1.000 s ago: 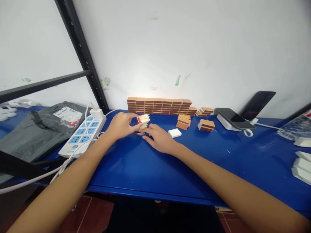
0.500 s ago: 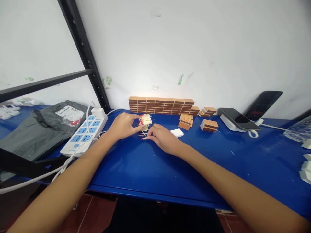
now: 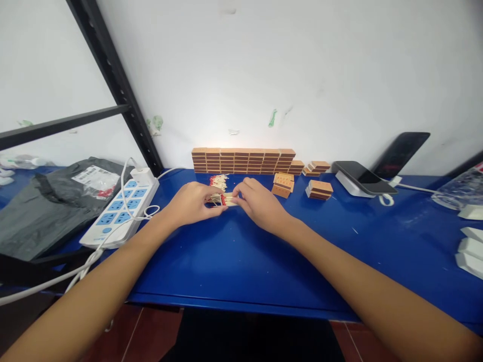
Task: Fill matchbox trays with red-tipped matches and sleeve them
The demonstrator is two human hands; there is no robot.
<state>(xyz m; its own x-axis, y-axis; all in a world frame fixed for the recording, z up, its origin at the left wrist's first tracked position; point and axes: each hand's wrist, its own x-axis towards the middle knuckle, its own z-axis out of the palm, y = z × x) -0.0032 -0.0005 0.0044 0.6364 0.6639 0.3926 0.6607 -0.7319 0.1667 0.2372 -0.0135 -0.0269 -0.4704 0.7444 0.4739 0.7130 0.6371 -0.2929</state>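
Above the blue table, my two hands meet at a small bunch of red-headed matches (image 3: 230, 199). My left hand (image 3: 192, 202) grips a small white matchbox tray (image 3: 221, 200) between thumb and fingers; the tray is mostly hidden. Matches lie at its right end, their red heads to the left. My right hand (image 3: 258, 203) pinches the pale ends of these matches, fingertips close to the left hand's. Just behind the left fingers lies a loose pile of matches (image 3: 219, 182), partly covered by that hand.
Stacked matchboxes (image 3: 241, 161) form a low wall along the back. Right of the hands are opened box sleeves (image 3: 283, 184) and small box stacks (image 3: 319, 189). A phone on a stand (image 3: 360, 177) lies farther right. A power strip (image 3: 121, 208) with cables and a grey bag (image 3: 56, 206) fill the left.
The matches in my left hand are lowered and no longer held up over the pile. My right hand has come up against the left, and the white tray beside it has left its spot.
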